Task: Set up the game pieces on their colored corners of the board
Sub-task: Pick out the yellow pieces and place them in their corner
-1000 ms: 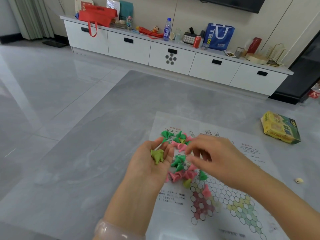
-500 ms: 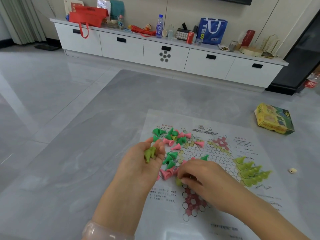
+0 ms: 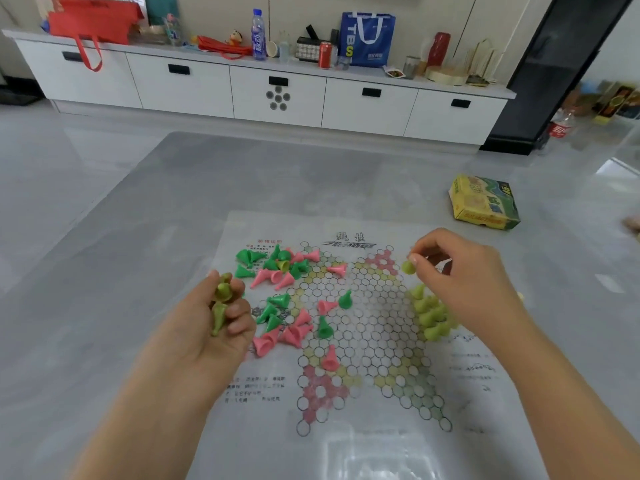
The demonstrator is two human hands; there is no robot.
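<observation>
Placing yellow-green pawns on the right corner.
One yellow-green pawn [image 3: 408, 267] pinched in my right hand [image 3: 464, 275], above the standing yellow-green cluster [image 3: 433, 315] on the paper board [image 3: 367, 341]; my left hand [image 3: 207, 327] cups spare pawns [image 3: 220, 306]. Next: set it upright on a free cell.

Yellow-green pieces [image 3: 220, 306] in left hand [image 3: 211, 327], one piece [image 3: 408, 267] in right hand [image 3: 460, 271]

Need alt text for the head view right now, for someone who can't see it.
The right hand pinches a yellow-green piece above the paper board, beside a cluster of yellow-green pieces. The left hand holds more; green and pink pieces lie scattered.
</observation>
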